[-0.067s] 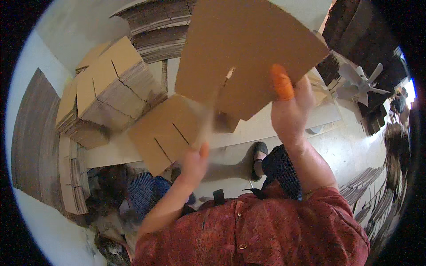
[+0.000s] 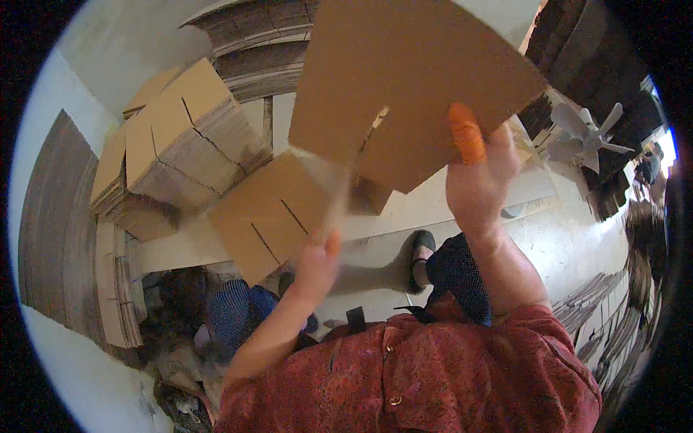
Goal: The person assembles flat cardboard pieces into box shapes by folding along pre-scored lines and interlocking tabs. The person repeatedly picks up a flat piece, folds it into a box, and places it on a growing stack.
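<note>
My right hand (image 2: 482, 169), with an orange cover on its thumb, grips a large brown cardboard sheet (image 2: 411, 65) by its lower right edge, fingers behind it. The sheet is raised and tilted, with a short slot in its lower part. My left hand (image 2: 317, 273), also with orange on the thumb, is closed below the sheet. From it a narrow pale strip (image 2: 338, 206) runs up toward the slot; motion blur hides its kind. Beneath, a slotted cardboard piece (image 2: 271, 216) lies near my left hand.
Stacks of slotted cardboard (image 2: 184, 137) stand at the left, and more sheets (image 2: 253, 58) are piled at the back. A tall stack (image 2: 58, 224) leans by the left wall. To the right are a pale fan (image 2: 585, 133) and cardboard bundles (image 2: 588, 303) on the floor.
My right hand and the cardboard sheet have shifted slightly to the right. The left hand is almost where it was.
</note>
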`<action>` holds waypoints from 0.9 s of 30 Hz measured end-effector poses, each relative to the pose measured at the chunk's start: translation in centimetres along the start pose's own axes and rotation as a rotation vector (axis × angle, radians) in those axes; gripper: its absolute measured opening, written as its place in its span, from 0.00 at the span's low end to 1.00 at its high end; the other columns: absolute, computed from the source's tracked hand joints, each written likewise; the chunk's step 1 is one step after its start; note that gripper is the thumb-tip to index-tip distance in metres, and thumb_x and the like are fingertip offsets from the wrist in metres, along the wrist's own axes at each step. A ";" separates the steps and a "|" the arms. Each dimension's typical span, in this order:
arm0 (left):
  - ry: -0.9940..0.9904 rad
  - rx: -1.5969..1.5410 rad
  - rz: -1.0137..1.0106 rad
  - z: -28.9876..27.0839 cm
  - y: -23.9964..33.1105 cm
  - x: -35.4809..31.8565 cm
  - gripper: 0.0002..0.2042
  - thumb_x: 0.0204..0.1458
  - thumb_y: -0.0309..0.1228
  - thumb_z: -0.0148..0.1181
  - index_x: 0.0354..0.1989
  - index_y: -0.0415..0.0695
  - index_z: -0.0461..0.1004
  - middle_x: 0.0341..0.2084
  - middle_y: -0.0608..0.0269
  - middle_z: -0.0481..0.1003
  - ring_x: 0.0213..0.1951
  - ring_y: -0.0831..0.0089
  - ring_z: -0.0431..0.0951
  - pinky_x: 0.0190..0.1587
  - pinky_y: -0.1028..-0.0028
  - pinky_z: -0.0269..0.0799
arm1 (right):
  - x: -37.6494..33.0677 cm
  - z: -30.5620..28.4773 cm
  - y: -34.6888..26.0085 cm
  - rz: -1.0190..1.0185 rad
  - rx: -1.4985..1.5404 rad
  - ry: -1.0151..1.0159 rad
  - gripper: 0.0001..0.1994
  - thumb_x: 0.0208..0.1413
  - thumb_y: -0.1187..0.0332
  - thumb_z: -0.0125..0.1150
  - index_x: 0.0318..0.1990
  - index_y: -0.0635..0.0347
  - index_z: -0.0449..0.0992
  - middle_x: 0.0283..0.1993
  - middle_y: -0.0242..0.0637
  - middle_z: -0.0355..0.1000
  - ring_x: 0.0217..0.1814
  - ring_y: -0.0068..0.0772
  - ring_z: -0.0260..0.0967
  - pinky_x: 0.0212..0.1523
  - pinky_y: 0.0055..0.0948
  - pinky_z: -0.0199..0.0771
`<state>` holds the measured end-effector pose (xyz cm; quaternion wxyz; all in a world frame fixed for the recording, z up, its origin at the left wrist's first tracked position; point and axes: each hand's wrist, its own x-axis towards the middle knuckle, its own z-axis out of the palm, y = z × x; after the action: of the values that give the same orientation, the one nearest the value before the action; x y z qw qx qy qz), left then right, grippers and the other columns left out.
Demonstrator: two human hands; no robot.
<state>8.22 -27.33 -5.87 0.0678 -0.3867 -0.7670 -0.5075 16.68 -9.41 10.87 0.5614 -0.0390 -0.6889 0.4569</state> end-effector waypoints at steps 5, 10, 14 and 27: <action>-0.098 0.018 -0.082 -0.2 0.2 0.3 0.13 0.52 0.31 0.50 0.42 0.38 0.69 0.34 0.43 0.73 0.37 0.46 0.72 0.37 0.60 0.69 | 0.1 0.1 -0.8 -0.081 -0.151 -0.047 0.11 0.51 0.78 0.55 0.44 0.62 0.72 0.38 0.29 0.73 0.38 0.19 0.67 0.40 0.19 0.66; -0.034 -0.047 -0.030 0.6 -1.1 0.1 0.14 0.50 0.29 0.51 0.46 0.42 0.68 0.36 0.44 0.73 0.39 0.47 0.72 0.41 0.61 0.69 | -0.1 0.1 -1.4 -0.165 -0.221 -0.051 0.11 0.50 0.80 0.54 0.43 0.61 0.73 0.36 0.30 0.74 0.37 0.20 0.68 0.38 0.21 0.68; -0.044 -0.059 -0.011 0.5 -0.5 0.2 0.14 0.50 0.29 0.52 0.47 0.42 0.68 0.36 0.46 0.73 0.40 0.49 0.73 0.43 0.62 0.69 | -1.2 0.0 1.2 -0.097 -0.164 -0.207 0.10 0.51 0.80 0.51 0.41 0.62 0.72 0.33 0.36 0.74 0.31 0.23 0.69 0.31 0.22 0.68; -0.079 -0.013 0.009 0.5 -0.2 0.2 0.15 0.50 0.25 0.51 0.47 0.37 0.67 0.36 0.48 0.74 0.39 0.61 0.74 0.42 0.70 0.67 | -5.5 0.6 2.7 -0.056 -0.264 -0.199 0.08 0.48 0.80 0.55 0.38 0.63 0.72 0.26 0.41 0.72 0.21 0.31 0.65 0.24 0.23 0.64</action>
<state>8.14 -26.85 -6.16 0.0373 -0.4103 -0.7640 -0.4965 16.96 -11.39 5.02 0.4930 -0.0478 -0.7959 0.3481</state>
